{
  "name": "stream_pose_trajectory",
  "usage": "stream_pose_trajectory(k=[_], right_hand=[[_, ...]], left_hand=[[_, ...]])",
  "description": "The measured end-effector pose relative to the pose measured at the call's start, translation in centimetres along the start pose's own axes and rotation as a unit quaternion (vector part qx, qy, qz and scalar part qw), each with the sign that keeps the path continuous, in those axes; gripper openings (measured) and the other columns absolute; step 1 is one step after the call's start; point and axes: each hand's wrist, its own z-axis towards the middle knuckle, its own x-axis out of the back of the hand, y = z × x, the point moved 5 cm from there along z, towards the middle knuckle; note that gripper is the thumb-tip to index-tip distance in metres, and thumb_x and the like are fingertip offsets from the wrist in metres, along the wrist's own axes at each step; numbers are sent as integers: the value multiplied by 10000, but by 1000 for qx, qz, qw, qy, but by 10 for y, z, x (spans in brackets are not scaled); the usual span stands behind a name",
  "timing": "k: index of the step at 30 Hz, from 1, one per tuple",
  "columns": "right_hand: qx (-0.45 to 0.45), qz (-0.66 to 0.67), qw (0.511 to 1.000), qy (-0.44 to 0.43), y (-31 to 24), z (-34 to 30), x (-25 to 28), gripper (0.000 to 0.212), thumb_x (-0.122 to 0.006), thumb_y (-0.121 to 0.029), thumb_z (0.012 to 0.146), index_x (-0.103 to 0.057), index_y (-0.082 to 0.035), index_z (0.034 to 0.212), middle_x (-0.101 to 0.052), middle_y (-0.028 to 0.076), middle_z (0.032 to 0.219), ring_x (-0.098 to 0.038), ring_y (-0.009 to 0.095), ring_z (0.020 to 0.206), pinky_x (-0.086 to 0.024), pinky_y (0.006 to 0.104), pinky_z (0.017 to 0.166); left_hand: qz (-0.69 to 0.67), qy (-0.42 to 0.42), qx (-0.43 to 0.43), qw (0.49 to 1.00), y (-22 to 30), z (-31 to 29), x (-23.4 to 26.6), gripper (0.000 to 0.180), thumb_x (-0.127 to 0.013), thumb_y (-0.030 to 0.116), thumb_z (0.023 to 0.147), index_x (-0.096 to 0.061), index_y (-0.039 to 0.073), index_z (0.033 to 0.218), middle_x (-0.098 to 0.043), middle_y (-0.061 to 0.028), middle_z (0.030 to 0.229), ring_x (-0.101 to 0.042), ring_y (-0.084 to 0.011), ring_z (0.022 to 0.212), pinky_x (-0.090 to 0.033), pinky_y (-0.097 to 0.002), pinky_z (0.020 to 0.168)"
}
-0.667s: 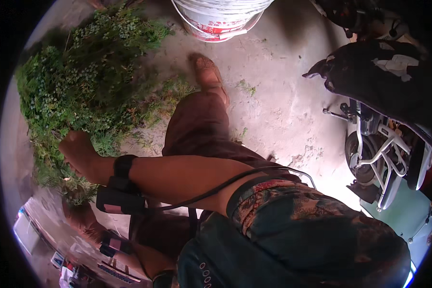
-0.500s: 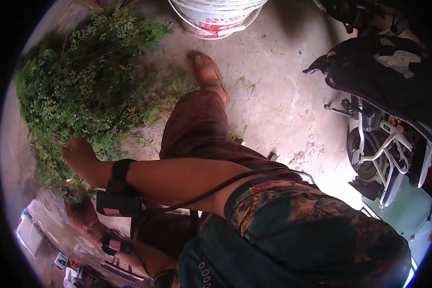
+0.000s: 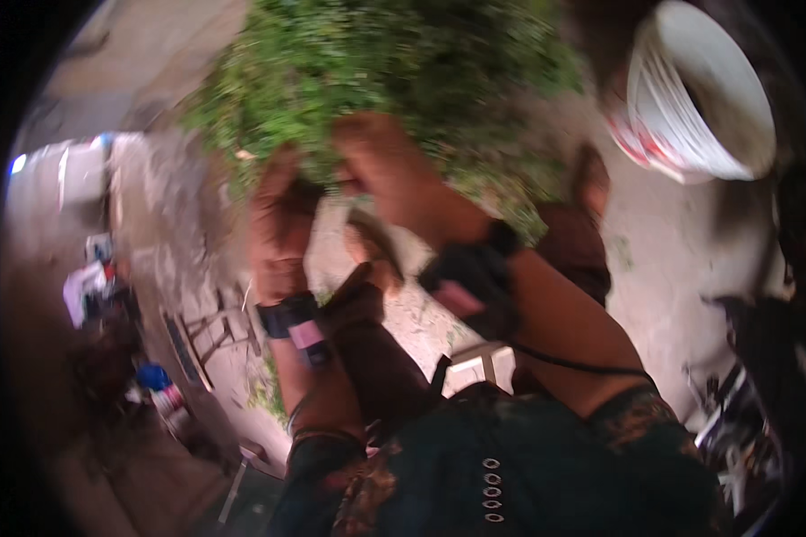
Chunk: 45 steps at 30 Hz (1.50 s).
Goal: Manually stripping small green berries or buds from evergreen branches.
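Note:
A large heap of green leafy sprigs [image 3: 367,72] lies on the floor just beyond my hands. My left hand [image 3: 280,228] is curled at the heap's near edge, its fingertips toward the greenery. Close by on the right, my right hand [image 3: 387,170] is closed, knuckles up, in front of the leaves. Some green shows in the gap between the two hands. Motion blur hides what, if anything, the fingers hold. Each wrist wears a black strap, with a dark box [image 3: 466,291] on the right one.
A white bucket [image 3: 703,98] with red markings stands at the far right. Beyond my right arm is a dark-covered vehicle [image 3: 770,331]. On the left are a blue object [image 3: 152,376] and a dark frame-like item [image 3: 188,349]. My feet rest on the floor near the heap.
The view has swung left, so the heap and bucket appear farther right. My right hand has come beside my left at the heap's near edge.

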Motion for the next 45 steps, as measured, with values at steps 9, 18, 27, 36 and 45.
stream_pose_trajectory(k=[9, 18, 27, 36, 45], right_hand=[[-64, 49, 996, -36, -12, -32, -4, 146, -482, -214, 909, -575, -112, 958, -565, -16, 880, -394, 80, 563, -331, 215, 487], [-72, -66, 982, -160, -19, -44, -8, 167, -456, -172, 914, -540, -54, 997, -523, 10, 807, -394, 66, 513, -291, 202, 421], [39, -98, 954, -279, -20, -47, -9, 189, -408, -116, 933, -554, 1, 903, -417, 9, 610, -326, 48, 452, -270, 194, 381], [-124, -89, 944, -293, -7, -53, -17, 195, -526, -179, 849, -527, -52, 701, -459, -20, 587, -329, 47, 410, -272, 208, 347], [-67, 114, 895, -426, -45, -52, -30, 150, -487, -155, 860, -514, -100, 724, -480, -26, 594, -319, 31, 410, -293, 189, 360]], left_hand=[[129, 148, -89, 976, 9, -31, -40, 254, -629, 30, 820, -527, 19, 1053, -609, -41, 829, -552, -92, 688, -474, -182, 609], [319, 29, -97, 942, 19, -30, -43, 263, -651, 148, 830, -568, 57, 1062, -625, -19, 905, -579, -100, 803, -442, -206, 687], [365, 27, -70, 928, 33, -44, -23, 383, -694, 188, 795, -553, 58, 1127, -591, 4, 1022, -526, -93, 865, -408, -211, 745], [327, -90, 21, 941, 29, -55, -30, 334, -672, 146, 807, -564, 38, 1103, -601, -9, 973, -565, -98, 784, -487, -244, 640], [189, -154, -5, 970, 61, -51, -5, 413, -702, 194, 776, -550, 36, 1126, -554, 18, 803, -502, -84, 640, -466, -236, 600]])
